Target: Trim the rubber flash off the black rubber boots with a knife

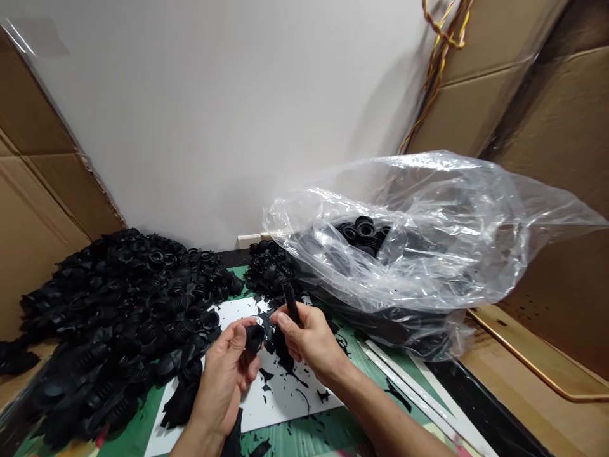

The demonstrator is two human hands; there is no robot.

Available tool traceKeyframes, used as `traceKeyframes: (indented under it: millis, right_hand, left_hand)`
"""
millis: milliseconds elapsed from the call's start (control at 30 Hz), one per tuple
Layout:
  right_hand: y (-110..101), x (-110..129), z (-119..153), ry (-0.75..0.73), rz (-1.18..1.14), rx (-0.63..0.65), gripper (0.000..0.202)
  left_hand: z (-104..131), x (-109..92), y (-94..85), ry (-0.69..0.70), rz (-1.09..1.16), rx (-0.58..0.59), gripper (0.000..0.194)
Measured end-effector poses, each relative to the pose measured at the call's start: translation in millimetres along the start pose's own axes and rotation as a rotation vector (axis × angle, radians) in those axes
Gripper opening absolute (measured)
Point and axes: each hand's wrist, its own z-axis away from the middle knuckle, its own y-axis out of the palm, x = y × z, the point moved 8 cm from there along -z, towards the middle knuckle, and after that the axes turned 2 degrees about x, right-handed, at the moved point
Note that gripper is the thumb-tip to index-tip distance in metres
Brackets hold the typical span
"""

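Part (pixel 254 338), black, sits in left hand (pixel 229 358), near right hand (pixel 311 336).

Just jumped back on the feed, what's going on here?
A person's left hand holds a small black ribbed piece over a white sheet strewn with black scraps. The right hand grips a slim black object, too dark to identify. A large heap of black parts lies to the left; a clear plastic bag on the right holds black rings.
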Motion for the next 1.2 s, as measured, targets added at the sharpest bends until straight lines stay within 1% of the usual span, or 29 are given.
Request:
traceKeyframes:
  millis: [100,167,233,300,400,467,567,667,767,933,1067,1133,1200]
  right_hand:
    - [-3.6,10.3,-0.1,-0.098,-0.015,-0.008,0.041]
    - [-6.6,16.5,0.7,-0.149,-0.008,-0.015,0.042]
    - [-7.7,15.6,1.3,-0.13,0.01,-0.005,0.041]
    - [-6.4,11.6,2.1,-0.098,0.08,0.012,0.037]
    - [0.8,6.9,3.7,-0.09,0.234,0.046,0.028]
    - [7.4,4.3,4.6,-0.085,0.267,0.072,0.024]
    - [13.0,1.3,5.6,-0.065,0.257,0.08,0.019]
    - [14.7,-0.5,6.8,-0.065,0.232,0.085,0.019]
    - [15.3,-3.3,8.5,-0.056,0.178,0.089,0.025]
    - [25.5,-6.2,11.8,-0.024,0.093,0.154,0.028]
    - [22.8,-3.8,11.8,-0.03,0.15,0.108,0.025]
    - [16.0,1.5,11.3,-0.061,0.197,0.067,0.023]
    - [5.4,12.4,11.6,-0.13,0.223,0.008,0.021]
  left_hand:
    - [1.3,-10.8,-2.3,0.105,-0.043,-0.045,0.051]
    - [1.2,-13.4,-3.7,0.13,-0.074,-0.052,0.05]
    - [0.7,-12.0,-4.2,0.119,-0.106,-0.037,0.051]
    - [0.6,-8.9,-4.7,0.095,-0.145,-0.024,0.054]
    - [1.8,-7.1,-4.2,0.092,-0.213,-0.021,0.052]
    - [3.0,-8.8,-1.8,0.119,-0.231,-0.011,0.048]
    - [4.7,-12.4,3.0,0.163,-0.243,0.018,0.046]
    - [5.4,-14.0,5.3,0.176,-0.271,0.038,0.042]
    - [5.8,-14.7,2.4,0.18,-0.243,0.013,0.039]
    - [5.8,-12.4,-3.0,0.165,-0.175,-0.037,0.036]
    - [3.8,-11.7,-6.7,0.178,-0.214,-0.066,0.034]
    - [3.1,-12.7,-9.3,0.195,-0.253,-0.087,0.033]
    - [3.1,-13.8,-10.8,0.206,-0.284,-0.1,0.032]
